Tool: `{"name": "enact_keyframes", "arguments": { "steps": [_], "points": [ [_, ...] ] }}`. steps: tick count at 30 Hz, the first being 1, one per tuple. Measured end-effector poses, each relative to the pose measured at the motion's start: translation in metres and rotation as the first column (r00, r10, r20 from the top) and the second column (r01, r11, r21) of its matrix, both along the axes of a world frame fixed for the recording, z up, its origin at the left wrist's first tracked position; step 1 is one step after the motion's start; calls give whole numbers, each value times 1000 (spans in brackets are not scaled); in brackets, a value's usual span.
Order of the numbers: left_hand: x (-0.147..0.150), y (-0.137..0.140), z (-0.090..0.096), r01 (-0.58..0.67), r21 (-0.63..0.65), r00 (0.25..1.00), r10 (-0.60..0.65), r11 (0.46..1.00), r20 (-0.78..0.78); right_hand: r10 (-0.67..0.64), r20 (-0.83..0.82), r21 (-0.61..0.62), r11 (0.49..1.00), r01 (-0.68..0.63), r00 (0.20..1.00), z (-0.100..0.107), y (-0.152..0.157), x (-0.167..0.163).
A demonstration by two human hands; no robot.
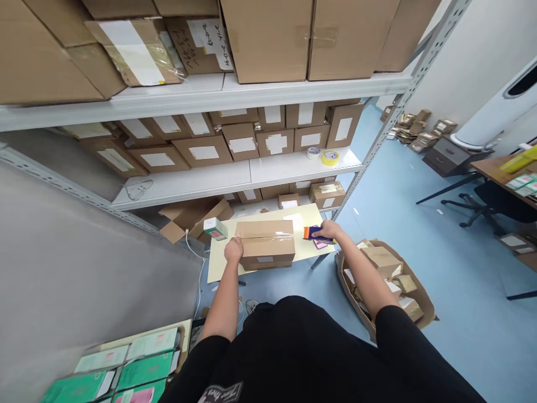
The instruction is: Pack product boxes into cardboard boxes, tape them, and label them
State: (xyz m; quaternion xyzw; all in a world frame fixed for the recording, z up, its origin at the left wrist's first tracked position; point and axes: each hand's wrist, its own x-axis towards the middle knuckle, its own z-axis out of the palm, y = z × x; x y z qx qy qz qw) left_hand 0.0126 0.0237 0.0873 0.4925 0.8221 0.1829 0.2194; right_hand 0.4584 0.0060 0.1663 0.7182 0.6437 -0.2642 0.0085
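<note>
A closed cardboard box (pixel 268 240) lies on a small pale-yellow table (pixel 218 267). Clear tape shines along its top seam and over its right end. My left hand (pixel 234 249) grips the left end of this box, fingers curled at its edge. To the right of the box, my right hand (pixel 329 230) is closed around a blue and orange tape dispenser (pixel 312 233), held apart from the box. Beneath the dispenser a pink-screened phone (pixel 320 244) is partly covered. A small white and green carton (pixel 215 228) stands behind my left hand.
A metal shelf rack (pixel 293 174) full of cardboard boxes rises behind the table, with tape rolls (pixel 330 158) on its middle shelf. An open carton (pixel 197 217) sits at the table's left. On the floor at right is a big carton (pixel 427 305) of parcels. Green boxes (pixel 145 370) lie lower left.
</note>
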Motion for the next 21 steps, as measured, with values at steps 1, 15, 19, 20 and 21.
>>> {"name": "enact_keyframes", "arguments": {
  "steps": [1,15,19,20,21],
  "points": [
    [1,0,1,7,-14,1000,-7,1000,-14,-27,50,-27,999,28,998,-2,0,-13],
    [4,-5,9,58,-99,983,-74,993,-166,54,164,-6,999,-54,985,12,13,-87],
    [1,-3,18,77,-98,978,-94,992,-189,-45,82,-9,999,46,996,5,-6,-52],
    [0,-3,20,81,-96,976,-99,992,-192,-80,63,-5,997,81,995,3,-11,-42],
    [-1,-2,21,85,-96,975,-103,992,-195,-113,48,2,994,113,992,0,-15,-33]
  ]
}}
